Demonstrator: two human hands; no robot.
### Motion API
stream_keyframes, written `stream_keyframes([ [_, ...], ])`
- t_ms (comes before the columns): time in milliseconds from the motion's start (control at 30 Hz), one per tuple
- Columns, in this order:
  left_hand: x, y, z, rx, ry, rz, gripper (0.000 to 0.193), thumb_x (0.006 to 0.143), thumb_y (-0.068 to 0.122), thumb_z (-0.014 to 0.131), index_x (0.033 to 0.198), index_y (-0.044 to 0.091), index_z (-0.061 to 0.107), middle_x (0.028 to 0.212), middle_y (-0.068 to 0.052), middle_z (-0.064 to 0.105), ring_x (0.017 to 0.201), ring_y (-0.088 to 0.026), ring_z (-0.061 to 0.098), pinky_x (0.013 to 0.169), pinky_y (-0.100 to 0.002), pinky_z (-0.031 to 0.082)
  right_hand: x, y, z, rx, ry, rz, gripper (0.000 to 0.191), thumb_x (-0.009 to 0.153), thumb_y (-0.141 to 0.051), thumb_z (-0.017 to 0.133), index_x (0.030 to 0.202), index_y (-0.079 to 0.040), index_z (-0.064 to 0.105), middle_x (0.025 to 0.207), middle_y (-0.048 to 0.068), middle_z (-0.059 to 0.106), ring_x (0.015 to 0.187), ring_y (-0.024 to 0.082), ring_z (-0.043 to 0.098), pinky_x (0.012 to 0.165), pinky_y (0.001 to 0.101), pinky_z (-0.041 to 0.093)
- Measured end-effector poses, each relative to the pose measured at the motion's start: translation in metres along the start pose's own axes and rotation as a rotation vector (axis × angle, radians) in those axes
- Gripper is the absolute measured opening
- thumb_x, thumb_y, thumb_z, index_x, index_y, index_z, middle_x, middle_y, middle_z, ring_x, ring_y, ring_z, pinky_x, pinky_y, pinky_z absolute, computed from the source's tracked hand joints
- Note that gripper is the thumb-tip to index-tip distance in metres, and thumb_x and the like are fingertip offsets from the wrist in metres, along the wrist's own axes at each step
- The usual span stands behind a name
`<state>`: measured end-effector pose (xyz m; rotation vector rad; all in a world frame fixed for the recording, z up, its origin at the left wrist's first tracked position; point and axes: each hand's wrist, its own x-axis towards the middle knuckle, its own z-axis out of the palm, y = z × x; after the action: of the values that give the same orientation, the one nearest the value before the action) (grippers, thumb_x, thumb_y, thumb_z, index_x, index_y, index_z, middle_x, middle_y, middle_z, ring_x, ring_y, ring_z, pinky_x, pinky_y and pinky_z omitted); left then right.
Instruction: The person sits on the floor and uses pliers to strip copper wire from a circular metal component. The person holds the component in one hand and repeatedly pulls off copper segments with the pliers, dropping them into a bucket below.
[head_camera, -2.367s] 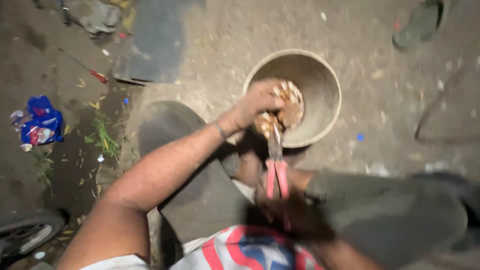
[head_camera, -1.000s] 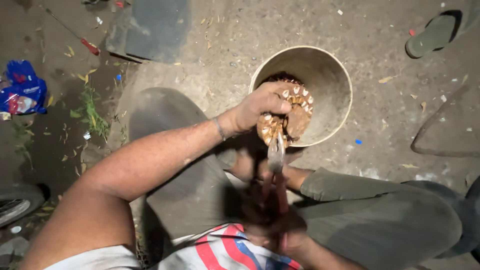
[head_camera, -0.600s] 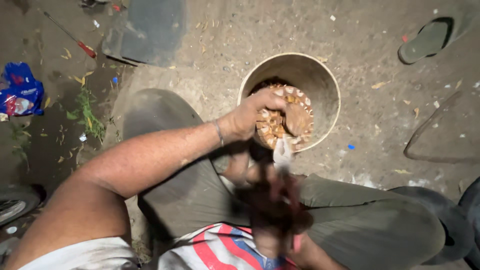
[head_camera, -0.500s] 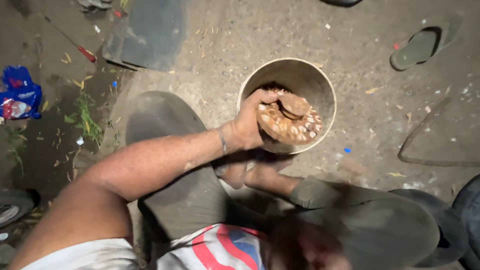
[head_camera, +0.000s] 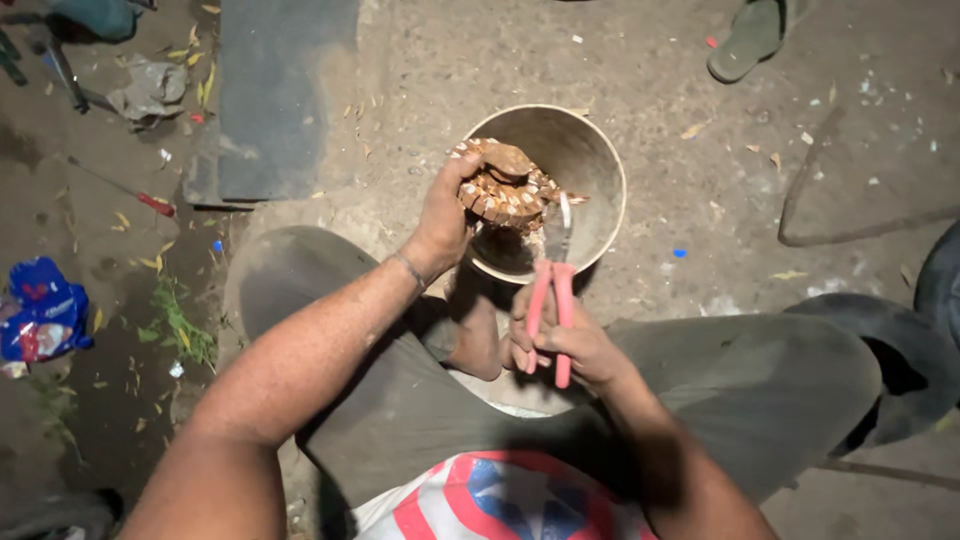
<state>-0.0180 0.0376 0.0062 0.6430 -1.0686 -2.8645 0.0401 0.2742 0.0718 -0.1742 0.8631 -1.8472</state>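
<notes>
Rusty coiled chain (head_camera: 505, 190), brown, segmented

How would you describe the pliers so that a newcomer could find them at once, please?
Start at the round pale bowl on the dirt ground between the person's knees. Just below its near rim, the right hand grips the pliers, metal tip pointing up towards the coiled chain in the left hand. Their pink handles are unlike anything nearby.

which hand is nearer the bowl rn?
Left. The left hand holds the coiled chain right over the bowl, overlapping its rim. The right hand grips the pink-handled pliers below the bowl, nearer the lap.
</notes>
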Motion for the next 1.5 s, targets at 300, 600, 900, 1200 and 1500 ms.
stream_keyframes([
  [300, -0.003, 0.017, 0.003, 0.134, -0.018, 0.132, 0.034, 0.104, 0.034, 0.053, 0.115, 0.004, 0.064, 0.106, -0.007, 0.069, 0.097, -0.017, 0.066, 0.089, -0.034, 0.054, 0.018, 0.012, 0.014, -0.082, -0.011, 0.173, 0.092, 0.081, -0.027, 0.074, 0.158, -0.001, 0.033, 0.105, 0.018, 0.065, 0.088, 0.034, 0.072, 0.069, 0.0449, 0.061],
  [600, 0.005, 0.023, -0.005, 0.128, 0.092, 0.166, 0.040, 0.105, 0.042, 0.055, 0.114, 0.004, 0.064, 0.106, -0.007, 0.070, 0.097, -0.017, 0.067, 0.091, -0.036, 0.055, 0.013, 0.016, 0.009, 0.213, -0.112, 0.229, 0.097, 0.080, -0.022, 0.073, 0.159, -0.001, 0.022, 0.134, 0.027, 0.058, 0.126, 0.039, 0.064, 0.097, 0.0518, 0.059],
  [900, 0.007, 0.032, -0.006, 0.004, -0.002, 0.063, 0.054, 0.104, 0.052, 0.047, 0.113, 0.002, 0.067, 0.109, -0.009, 0.072, 0.100, -0.019, 0.069, 0.096, -0.037, 0.056, -0.006, 0.008, -0.007, -1.281, 0.461, -0.431, 0.055, 0.086, -0.006, 0.068, 0.139, 0.002, 0.057, 0.110, 0.019, 0.070, 0.096, 0.020, 0.070, 0.080, 0.0334, 0.055],
  [1200, 0.010, 0.031, -0.007, 0.365, 0.022, 0.210, 0.038, 0.106, 0.039, 0.054, 0.109, 0.004, 0.067, 0.101, -0.005, 0.068, 0.093, -0.013, 0.064, 0.085, -0.031, 0.053, 0.004, -0.019, -0.021, -0.652, 0.838, -0.139, 0.021, 0.097, -0.021, 0.070, 0.101, -0.001, 0.071, 0.075, 0.007, 0.065, 0.066, 0.017, 0.060, 0.061, 0.0364, 0.049],
  [1500, 0.005, 0.037, 0.004, 0.456, -0.115, 0.164, 0.032, 0.105, 0.031, 0.055, 0.102, 0.002, 0.067, 0.093, -0.005, 0.072, 0.083, -0.012, 0.066, 0.079, -0.028, 0.055, 0.006, -0.024, -0.013, -1.545, 0.571, -0.175, 0.046, 0.089, -0.022, 0.074, 0.131, -0.005, 0.063, 0.116, 0.023, 0.060, 0.110, 0.042, 0.057, 0.097, 0.0486, 0.046],
])
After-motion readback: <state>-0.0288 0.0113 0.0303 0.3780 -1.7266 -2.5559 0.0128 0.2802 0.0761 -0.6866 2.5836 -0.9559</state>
